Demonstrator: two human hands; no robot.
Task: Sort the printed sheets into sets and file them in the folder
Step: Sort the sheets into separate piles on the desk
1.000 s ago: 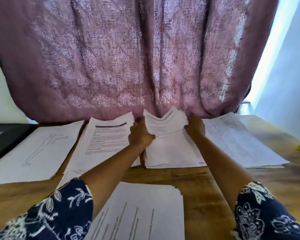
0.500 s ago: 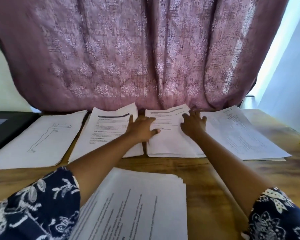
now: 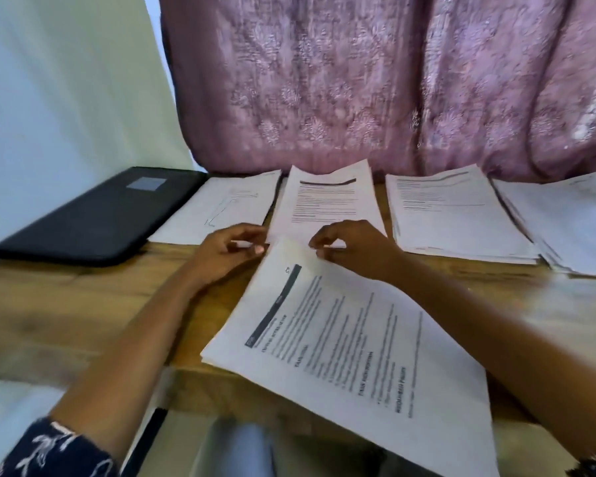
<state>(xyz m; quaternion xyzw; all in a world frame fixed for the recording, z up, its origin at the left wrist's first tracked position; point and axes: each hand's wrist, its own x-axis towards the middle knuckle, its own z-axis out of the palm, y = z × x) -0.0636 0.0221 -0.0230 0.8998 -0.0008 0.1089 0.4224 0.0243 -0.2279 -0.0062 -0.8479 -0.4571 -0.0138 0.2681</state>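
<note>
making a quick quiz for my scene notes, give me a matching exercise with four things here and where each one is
Things
1. black folder
2. line-drawing sheet
3. near stack
4. curtain

Places
A. hangs behind the table
B. nearest the person, with the left hand and right hand at its far edge
C. far left, lying flat
D. just right of the black folder

Pairs: 1-C, 2-D, 3-B, 4-A

black folder [image 3: 93, 218]; white printed sheets [image 3: 351, 339]; pink floral curtain [image 3: 375, 84]; brown wood table [image 3: 66, 304]; navy white-patterned sleeve [image 3: 52, 452].
</note>
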